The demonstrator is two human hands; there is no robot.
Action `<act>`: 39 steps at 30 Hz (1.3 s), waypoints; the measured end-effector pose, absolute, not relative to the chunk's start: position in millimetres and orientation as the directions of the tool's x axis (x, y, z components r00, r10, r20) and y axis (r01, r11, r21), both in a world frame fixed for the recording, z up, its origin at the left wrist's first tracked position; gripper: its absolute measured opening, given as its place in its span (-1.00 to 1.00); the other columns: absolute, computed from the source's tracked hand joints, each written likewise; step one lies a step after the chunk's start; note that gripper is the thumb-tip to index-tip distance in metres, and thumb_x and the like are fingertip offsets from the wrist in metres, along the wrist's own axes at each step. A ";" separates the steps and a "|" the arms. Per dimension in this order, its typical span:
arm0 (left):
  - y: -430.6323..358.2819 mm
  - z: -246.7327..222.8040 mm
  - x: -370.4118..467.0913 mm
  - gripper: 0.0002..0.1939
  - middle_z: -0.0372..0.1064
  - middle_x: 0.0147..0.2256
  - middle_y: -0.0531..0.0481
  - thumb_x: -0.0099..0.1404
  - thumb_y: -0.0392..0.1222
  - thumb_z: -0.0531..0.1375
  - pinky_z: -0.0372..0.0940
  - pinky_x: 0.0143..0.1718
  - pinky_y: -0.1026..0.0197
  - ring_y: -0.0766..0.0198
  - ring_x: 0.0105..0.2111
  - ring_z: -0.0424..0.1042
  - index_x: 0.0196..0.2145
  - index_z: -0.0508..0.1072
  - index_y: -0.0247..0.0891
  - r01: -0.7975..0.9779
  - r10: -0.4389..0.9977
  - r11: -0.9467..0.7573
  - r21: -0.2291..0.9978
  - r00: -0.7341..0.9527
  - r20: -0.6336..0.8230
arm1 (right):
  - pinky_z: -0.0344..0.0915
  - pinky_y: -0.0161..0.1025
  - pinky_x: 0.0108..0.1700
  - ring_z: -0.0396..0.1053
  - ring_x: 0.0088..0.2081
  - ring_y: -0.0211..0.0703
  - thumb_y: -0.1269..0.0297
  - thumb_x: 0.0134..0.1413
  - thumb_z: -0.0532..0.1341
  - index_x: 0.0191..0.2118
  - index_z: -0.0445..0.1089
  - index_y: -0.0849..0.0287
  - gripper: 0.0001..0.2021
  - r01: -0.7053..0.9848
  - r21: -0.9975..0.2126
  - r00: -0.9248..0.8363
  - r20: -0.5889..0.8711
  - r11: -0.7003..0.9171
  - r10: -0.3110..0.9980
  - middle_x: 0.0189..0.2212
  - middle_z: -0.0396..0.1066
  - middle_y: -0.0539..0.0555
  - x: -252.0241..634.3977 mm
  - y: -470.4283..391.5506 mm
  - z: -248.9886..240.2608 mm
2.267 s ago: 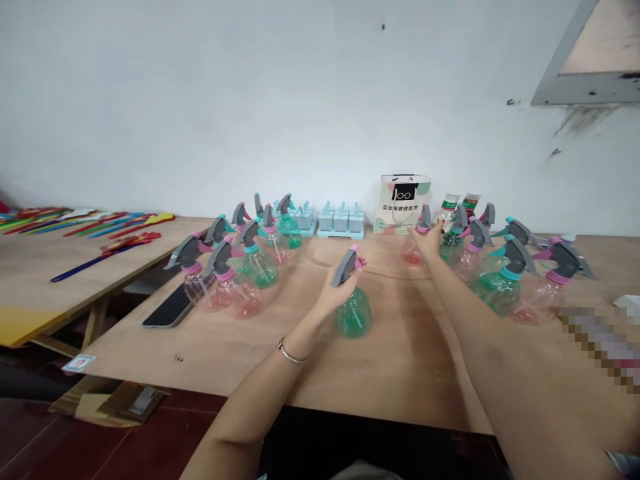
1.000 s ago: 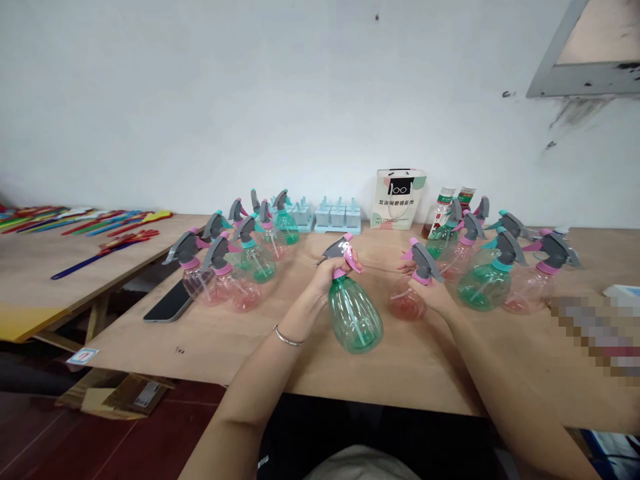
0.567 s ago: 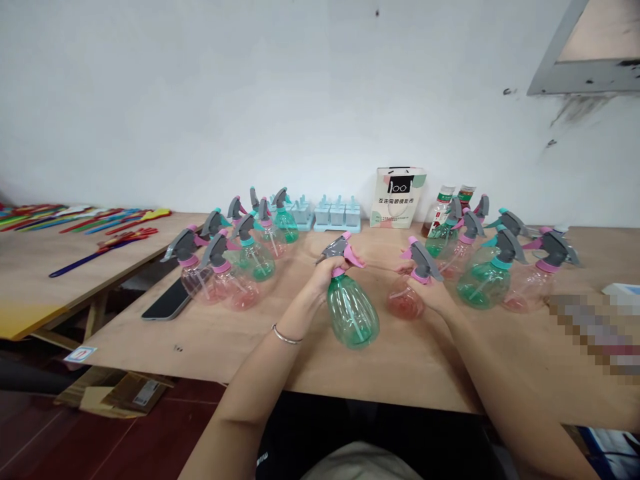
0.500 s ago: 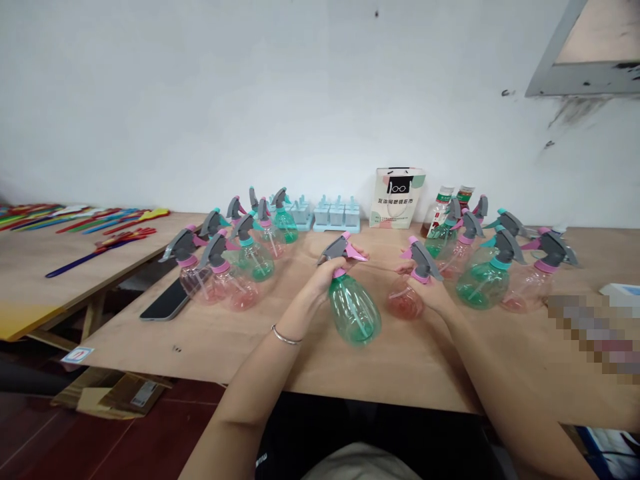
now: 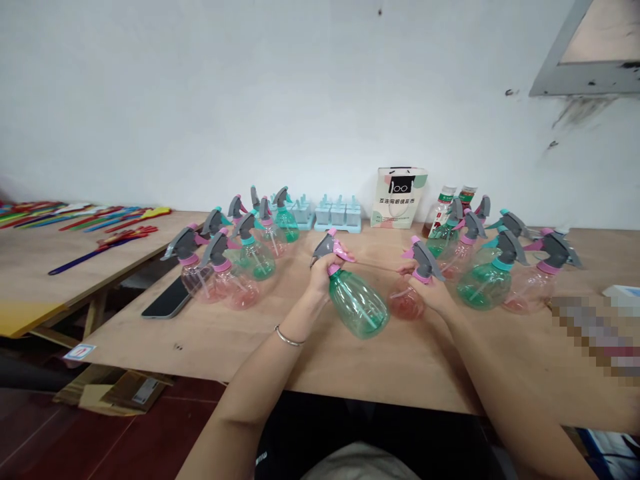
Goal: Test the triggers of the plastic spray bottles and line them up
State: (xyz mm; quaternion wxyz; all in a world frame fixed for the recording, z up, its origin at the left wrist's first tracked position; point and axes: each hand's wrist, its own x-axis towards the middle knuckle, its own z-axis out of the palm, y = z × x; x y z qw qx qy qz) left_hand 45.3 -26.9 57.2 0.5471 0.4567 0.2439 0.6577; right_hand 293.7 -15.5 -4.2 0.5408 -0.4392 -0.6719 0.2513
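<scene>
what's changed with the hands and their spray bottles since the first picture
The right hand has drawn its clear pink plastic spray bottle from near the white paper bag towards the person. The left hand has tilted its clear green plastic spray bottle further, base swinging right. The left hand's hold, the flat black phone and the bag stayed as they were.

Bare to the elbow, my left forearm (image 5: 265,373) and my right forearm (image 5: 480,353) stretch forward and angle inward on my remote feed, my left hand (image 5: 323,270) curled in a firm grip, my right hand (image 5: 428,289) likewise clasped, the two held apart.
</scene>
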 end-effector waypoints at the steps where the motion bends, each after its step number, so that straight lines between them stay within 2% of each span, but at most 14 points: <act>1: -27.3 56.9 44.9 -0.89 0.33 -0.53 0.05 -0.17 -0.27 0.13 0.38 -0.03 0.09 0.20 -0.31 0.51 -0.55 0.34 -0.22 -0.499 0.943 -0.286 0.818 0.007 0.334 | 0.40 0.10 0.07 0.48 -0.12 -0.01 0.15 -0.01 0.20 -0.31 0.43 0.04 -0.85 0.321 -0.814 -0.025 0.504 0.484 0.863 -0.27 0.50 0.07 293.8 -15.5 -4.3; 3: -28.3 57.5 44.0 -0.91 0.30 -0.56 0.05 -0.17 -0.27 0.14 0.39 -0.06 0.09 0.19 -0.33 0.50 -0.58 0.34 -0.22 -0.479 0.941 -0.286 0.830 0.023 0.337 | 0.38 0.12 0.09 0.48 -0.12 -0.01 0.17 -0.02 0.19 -0.31 0.43 0.04 -0.85 0.325 -0.816 -0.026 0.499 0.479 0.866 -0.26 0.51 0.07 293.9 -15.8 -4.1; 8: -32.5 60.4 47.0 -0.84 0.44 -0.45 -0.02 -0.15 -0.23 0.15 0.36 0.00 0.03 0.06 -0.14 0.51 -0.49 0.39 -0.19 -0.388 0.924 -0.305 0.869 0.098 0.369 | 0.37 0.12 0.08 0.47 -0.15 -0.02 0.20 -0.03 0.18 -0.29 0.43 0.04 -0.84 0.326 -0.820 -0.025 0.490 0.470 0.871 -0.25 0.52 0.07 293.0 -17.4 -3.7; 10: -34.7 60.6 48.3 -0.87 0.44 -0.46 -0.03 -0.13 -0.21 0.14 0.36 -0.03 0.05 0.06 -0.16 0.51 -0.50 0.38 -0.18 -0.369 0.922 -0.322 0.872 0.086 0.377 | 0.38 0.10 0.07 0.47 -0.15 -0.02 0.20 -0.02 0.18 -0.26 0.43 0.04 -0.82 0.320 -0.827 -0.013 0.484 0.463 0.875 -0.24 0.52 0.07 292.8 -17.9 -4.4; 12: -36.6 60.8 46.4 -0.91 0.41 -0.51 -0.03 -0.11 -0.20 0.13 0.36 -0.12 0.08 0.10 -0.25 0.50 -0.55 0.38 -0.19 -0.333 0.915 -0.367 0.869 0.038 0.402 | 0.39 0.09 0.07 0.47 -0.14 -0.03 0.18 -0.01 0.19 -0.26 0.43 0.05 -0.82 0.315 -0.828 -0.013 0.484 0.463 0.875 -0.24 0.52 0.06 292.7 -18.2 -4.7; 15: -34.9 61.2 35.2 -0.92 0.40 -0.51 0.00 -0.05 -0.21 0.13 0.33 -0.28 0.17 0.21 -0.42 0.41 -0.54 0.43 -0.20 -0.137 0.879 -0.472 0.871 -0.004 0.476 | 0.39 0.07 0.06 0.47 -0.13 -0.03 0.15 -0.01 0.20 -0.30 0.43 0.05 -0.84 0.325 -0.828 -0.011 0.479 0.456 0.878 -0.24 0.51 0.07 292.6 -19.0 -3.4; 18: -21.3 57.8 15.9 -0.82 0.45 -0.41 0.03 0.01 -0.26 0.16 0.25 -0.41 0.25 0.33 -0.50 0.30 -0.38 0.51 -0.22 0.145 0.851 -0.517 0.844 -0.018 0.525 | 0.41 0.02 0.01 0.46 -0.14 -0.03 0.13 -0.02 0.21 -0.32 0.45 0.06 -0.82 0.339 -0.828 -0.010 0.472 0.447 0.882 -0.23 0.52 0.09 292.3 -20.7 -0.8; 20: -6.1 51.8 2.4 -0.74 0.49 -0.33 0.01 0.05 -0.27 0.17 0.24 -0.41 0.27 0.36 -0.50 0.30 -0.27 0.53 -0.24 0.262 0.837 -0.515 0.817 -0.055 0.545 | 0.44 -0.04 -0.07 0.46 -0.18 -0.04 0.13 -0.02 0.22 -0.32 0.46 0.07 -0.82 0.340 -0.824 -0.007 0.480 0.453 0.878 -0.26 0.52 0.09 291.9 -21.8 0.2; 24: 22.9 33.2 -17.2 -0.69 0.50 -0.24 -0.03 0.12 -0.23 0.21 0.32 -0.26 0.24 0.29 -0.36 0.43 -0.14 0.51 -0.26 0.339 0.785 -0.519 0.785 -0.175 0.594 | 0.44 -0.14 -0.23 0.46 -0.26 -0.05 0.13 0.02 0.25 -0.33 0.47 0.08 -0.84 0.305 -0.826 -0.001 0.497 0.474 0.867 -0.38 0.50 0.10 289.2 -22.6 0.0; 28: 33.6 10.5 -24.7 -0.57 0.47 -0.26 -0.02 0.12 -0.12 0.30 0.34 -0.12 0.17 0.23 -0.27 0.46 -0.05 0.43 -0.24 0.438 0.716 -0.505 0.744 -0.268 0.644 | 0.43 -0.16 -0.28 0.44 -0.33 -0.12 0.06 0.00 0.30 -0.33 0.47 0.10 -0.78 0.268 -0.840 0.057 0.502 0.471 0.863 -0.41 0.48 0.07 283.7 -21.9 -1.3; 33: 43.7 -19.0 -35.5 -0.35 0.39 0.01 -0.20 0.12 0.00 0.34 0.26 0.14 0.03 0.05 0.06 0.41 0.10 0.27 -0.24 0.516 0.674 -0.457 0.724 -0.331 0.661 | 0.44 -0.15 -0.26 0.44 -0.36 -0.16 -0.02 -0.06 0.34 -0.28 0.44 0.14 -0.66 0.201 -0.865 0.165 0.492 0.460 0.855 -0.37 0.47 0.04 274.3 -20.6 -12.7; 36: 60.4 -28.0 -41.5 -0.29 0.31 0.15 -0.29 0.19 0.05 0.31 0.14 0.26 -0.05 -0.04 0.22 0.28 0.20 0.21 -0.25 0.618 0.705 -0.365 0.696 -0.305 0.640 | 0.45 -0.05 -0.16 0.49 -0.27 -0.05 -0.07 -0.04 0.32 -0.22 0.43 0.14 -0.61 0.218 -0.848 0.199 0.523 0.483 0.829 -0.30 0.51 0.10 265.9 -19.7 -27.4; 39: 82.1 -26.0 -39.8 -0.21 0.17 0.27 -0.34 0.25 0.09 0.26 0.07 0.30 -0.11 -0.11 0.31 0.14 0.31 0.10 -0.26 0.697 0.734 -0.233 0.679 -0.332 0.592 | 0.39 0.08 0.02 0.50 -0.13 0.07 -0.08 -0.03 0.31 -0.12 0.41 0.14 -0.55 0.285 -0.804 0.154 0.576 0.522 0.803 -0.19 0.52 0.18 255.7 -19.5 -41.0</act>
